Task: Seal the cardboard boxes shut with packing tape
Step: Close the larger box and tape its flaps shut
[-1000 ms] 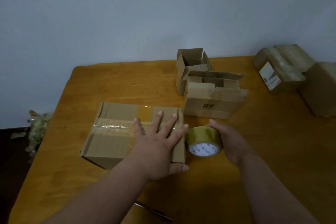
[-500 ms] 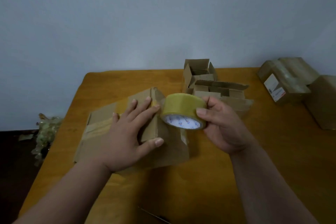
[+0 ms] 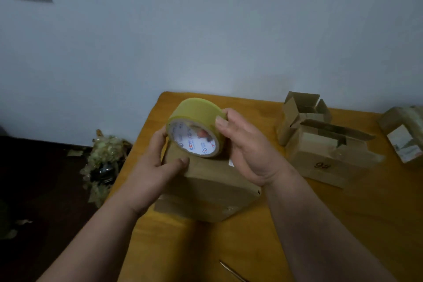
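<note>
My right hand [image 3: 246, 146] grips a yellowish roll of packing tape [image 3: 196, 127], thumb on its outer band, fingers reaching through the core. The roll is held above a closed cardboard box [image 3: 212, 186] that lies on the wooden table [image 3: 320, 224]. My left hand [image 3: 158, 165] holds the box's left end, thumb on its top edge and fingers behind the roll's left rim. Old tape shows on the box's near corner.
Two open cardboard boxes [image 3: 325, 144] stand at the right, the nearer one marked 9#. A taped parcel [image 3: 405, 135] sits at the far right edge. A thin metal tool [image 3: 231, 272] lies near the table's front. Crumpled tape scraps [image 3: 103, 162] lie on the floor at the left.
The box has been turned over onto another face. My left hand went from pressing flat on it to holding its left end. The roll rose higher, and the view swung left.
</note>
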The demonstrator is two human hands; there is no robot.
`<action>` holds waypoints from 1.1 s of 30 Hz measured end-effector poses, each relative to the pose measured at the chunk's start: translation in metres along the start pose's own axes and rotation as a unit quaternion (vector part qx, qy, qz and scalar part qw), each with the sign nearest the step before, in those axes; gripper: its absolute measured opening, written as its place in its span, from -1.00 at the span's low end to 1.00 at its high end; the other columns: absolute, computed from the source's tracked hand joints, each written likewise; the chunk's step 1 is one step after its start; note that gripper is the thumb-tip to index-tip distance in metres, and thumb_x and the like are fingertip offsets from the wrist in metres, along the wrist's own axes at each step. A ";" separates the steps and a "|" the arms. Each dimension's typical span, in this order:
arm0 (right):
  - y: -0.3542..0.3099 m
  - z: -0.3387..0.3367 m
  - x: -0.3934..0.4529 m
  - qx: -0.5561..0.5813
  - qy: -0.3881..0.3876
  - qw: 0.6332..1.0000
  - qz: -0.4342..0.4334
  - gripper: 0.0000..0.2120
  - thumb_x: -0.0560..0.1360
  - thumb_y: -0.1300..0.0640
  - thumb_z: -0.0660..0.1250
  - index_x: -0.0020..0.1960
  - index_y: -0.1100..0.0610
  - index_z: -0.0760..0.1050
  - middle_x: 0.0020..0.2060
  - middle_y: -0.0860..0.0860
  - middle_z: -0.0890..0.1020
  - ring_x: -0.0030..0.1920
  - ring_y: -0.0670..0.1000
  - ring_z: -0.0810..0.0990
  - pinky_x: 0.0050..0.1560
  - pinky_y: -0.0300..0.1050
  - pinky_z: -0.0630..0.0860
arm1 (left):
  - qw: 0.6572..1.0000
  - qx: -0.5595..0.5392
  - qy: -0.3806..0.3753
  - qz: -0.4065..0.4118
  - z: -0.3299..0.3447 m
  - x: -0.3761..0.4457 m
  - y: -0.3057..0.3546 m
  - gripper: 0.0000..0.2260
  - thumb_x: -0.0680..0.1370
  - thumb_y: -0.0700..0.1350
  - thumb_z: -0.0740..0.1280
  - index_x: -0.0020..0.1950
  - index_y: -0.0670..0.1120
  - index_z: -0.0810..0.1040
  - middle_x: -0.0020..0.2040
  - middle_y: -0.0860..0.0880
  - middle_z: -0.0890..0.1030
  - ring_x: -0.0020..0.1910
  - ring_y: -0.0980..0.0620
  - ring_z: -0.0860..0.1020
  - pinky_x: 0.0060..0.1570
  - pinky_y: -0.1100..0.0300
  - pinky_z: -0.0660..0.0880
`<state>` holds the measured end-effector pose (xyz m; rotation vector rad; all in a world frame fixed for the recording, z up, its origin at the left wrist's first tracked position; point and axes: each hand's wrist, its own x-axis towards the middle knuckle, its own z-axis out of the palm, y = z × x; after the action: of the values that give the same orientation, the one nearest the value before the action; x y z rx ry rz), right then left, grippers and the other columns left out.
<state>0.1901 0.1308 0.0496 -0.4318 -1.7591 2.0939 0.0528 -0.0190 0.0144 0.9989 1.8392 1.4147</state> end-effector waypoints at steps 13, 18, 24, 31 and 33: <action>-0.006 0.054 0.031 -0.231 0.095 0.968 -0.024 -0.73 0.48 -0.24 0.36 -0.12 -0.03 0.58 -0.29 -0.10 0.63 -0.28 -0.11 0.57 -0.22 -0.08 0.50 | 0.997 -0.027 -0.035 -0.068 -0.040 0.003 -0.030 -0.57 0.45 0.11 0.26 0.18 0.61 0.35 0.24 0.46 0.47 0.30 0.19 0.45 0.37 -0.09 0.38; -0.047 0.005 0.002 -0.356 0.174 0.918 -0.005 -0.67 0.34 -0.35 0.40 -0.11 -0.12 0.64 -0.17 -0.28 0.67 -0.19 -0.28 0.61 -0.24 -0.28 0.48 | 0.997 0.009 -0.044 -0.066 -0.045 0.003 -0.035 -0.51 0.63 0.07 0.22 0.40 0.55 0.13 0.46 0.31 0.18 0.47 0.04 0.25 0.43 -0.14 0.31; -0.061 -0.028 -0.029 -0.330 0.078 0.941 0.014 -0.67 0.30 -0.08 0.45 0.05 -0.08 0.64 -0.11 -0.02 0.71 -0.06 -0.07 0.68 0.01 -0.07 0.58 | 0.997 0.036 -0.037 -0.064 -0.035 0.007 -0.030 -0.54 0.65 0.03 0.17 0.33 0.59 0.12 0.49 0.24 0.18 0.46 -0.02 0.25 0.42 -0.18 0.30; -0.045 -0.029 -0.035 -0.356 0.100 0.929 -0.003 -0.50 0.39 -0.29 0.33 -0.05 0.16 0.60 -0.17 0.15 0.66 -0.11 0.19 0.61 -0.09 0.07 0.51 | 0.995 0.032 -0.012 -0.091 -0.036 0.008 -0.029 -0.54 0.54 0.16 0.20 0.30 0.64 0.15 0.45 0.21 0.21 0.37 -0.10 0.31 0.28 -0.23 0.42; -0.046 -0.039 -0.042 -0.388 0.140 0.911 -0.016 -0.56 0.38 -0.34 0.37 -0.09 0.05 0.62 -0.21 0.04 0.67 -0.17 0.06 0.62 -0.15 -0.01 0.51 | 0.995 0.037 -0.013 -0.092 -0.032 0.010 -0.028 -0.56 0.58 0.13 0.19 0.27 0.66 0.16 0.51 0.17 0.20 0.39 -0.10 0.31 0.31 -0.23 0.39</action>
<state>0.2486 0.1523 0.0884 -0.8501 -2.3197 1.1400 0.0153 -0.0311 -0.0046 0.8561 1.9230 1.2265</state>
